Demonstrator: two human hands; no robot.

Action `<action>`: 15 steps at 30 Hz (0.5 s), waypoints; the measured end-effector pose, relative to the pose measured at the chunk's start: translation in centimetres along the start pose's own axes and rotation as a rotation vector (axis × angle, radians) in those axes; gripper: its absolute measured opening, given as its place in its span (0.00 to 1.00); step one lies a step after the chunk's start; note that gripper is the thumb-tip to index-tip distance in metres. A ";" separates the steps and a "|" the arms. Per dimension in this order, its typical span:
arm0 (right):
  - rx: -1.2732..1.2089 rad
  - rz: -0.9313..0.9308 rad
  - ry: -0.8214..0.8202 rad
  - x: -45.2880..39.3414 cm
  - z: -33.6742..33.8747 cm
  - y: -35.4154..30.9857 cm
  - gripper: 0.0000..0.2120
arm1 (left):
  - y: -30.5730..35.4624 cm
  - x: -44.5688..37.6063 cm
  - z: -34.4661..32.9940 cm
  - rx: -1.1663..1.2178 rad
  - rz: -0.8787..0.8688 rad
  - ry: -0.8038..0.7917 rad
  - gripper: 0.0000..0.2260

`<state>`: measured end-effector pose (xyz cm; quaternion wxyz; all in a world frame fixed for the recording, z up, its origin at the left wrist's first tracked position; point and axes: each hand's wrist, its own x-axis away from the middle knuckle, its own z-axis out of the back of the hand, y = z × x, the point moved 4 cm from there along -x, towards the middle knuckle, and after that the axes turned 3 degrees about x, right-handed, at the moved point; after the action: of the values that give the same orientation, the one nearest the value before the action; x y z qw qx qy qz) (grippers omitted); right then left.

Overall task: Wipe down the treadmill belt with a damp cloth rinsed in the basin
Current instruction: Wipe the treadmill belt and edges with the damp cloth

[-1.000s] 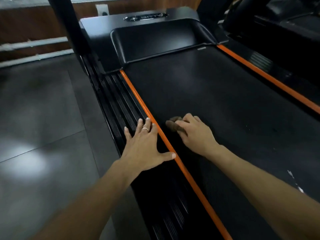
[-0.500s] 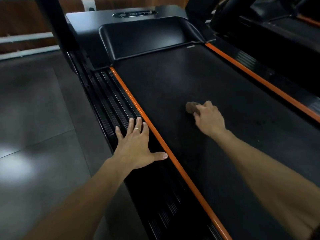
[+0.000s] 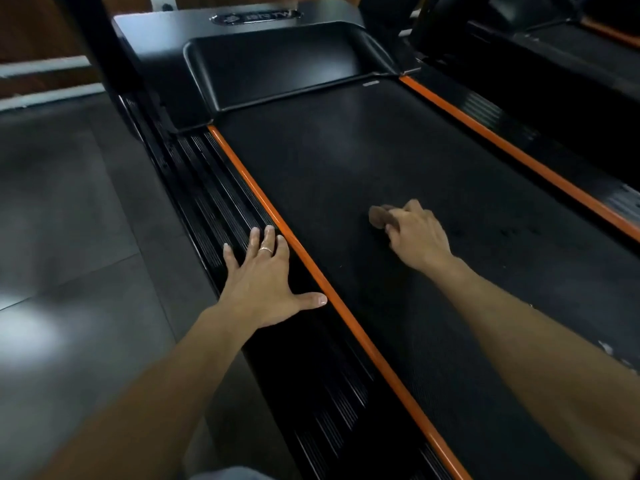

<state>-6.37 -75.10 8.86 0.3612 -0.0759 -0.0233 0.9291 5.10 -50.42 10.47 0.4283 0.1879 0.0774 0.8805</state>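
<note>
Two bare hands work low in the frame. At centre right, the right hand (image 3: 417, 233) curls its grip around a small brown cloth (image 3: 379, 217), pressing it onto the black treadmill belt (image 3: 346, 161). At centre left, the left hand (image 3: 265, 282), wearing a ring (image 3: 266, 250), rests flat with fingers spread on the ribbed side rail (image 3: 214, 199), beside the orange strip (image 3: 311, 268).

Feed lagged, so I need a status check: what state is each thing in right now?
cloth: bunched, pressed on the belt by the right hand.
right hand: fingers curled round the cloth.
left hand: flat, fingers spread, resting on the side rail.
treadmill belt: dark marks to the right of the cloth.
side rail: bears the left hand.
</note>
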 end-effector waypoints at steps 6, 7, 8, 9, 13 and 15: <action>-0.061 0.374 -0.099 -0.3 0.6 -5.9 0.15 | -0.1 -0.2 0.1 0.006 -0.005 0.004 0.54; -0.054 0.471 -0.093 1.3 0.8 -6.3 0.15 | -0.1 -0.1 0.1 0.006 -0.012 0.009 0.54; -0.059 0.545 -0.097 3.5 1.2 -6.2 0.16 | -0.2 -0.1 0.0 0.008 -0.017 0.015 0.54; -0.083 0.606 -0.130 6.0 1.7 -5.7 0.17 | -0.2 -0.1 -0.2 0.010 -0.020 0.022 0.54; -0.194 0.732 -0.319 12.4 3.1 -2.3 0.19 | -0.2 -0.3 -0.2 0.016 -0.015 0.024 0.54; -0.154 0.726 -0.234 10.4 3.1 -3.2 0.19 | -0.2 -0.4 -0.2 0.024 -0.010 0.020 0.54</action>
<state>-12.31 -65.66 10.90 -0.0032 0.0004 -0.1058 0.9944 5.38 -50.54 10.09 0.4296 0.1836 0.0933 0.8792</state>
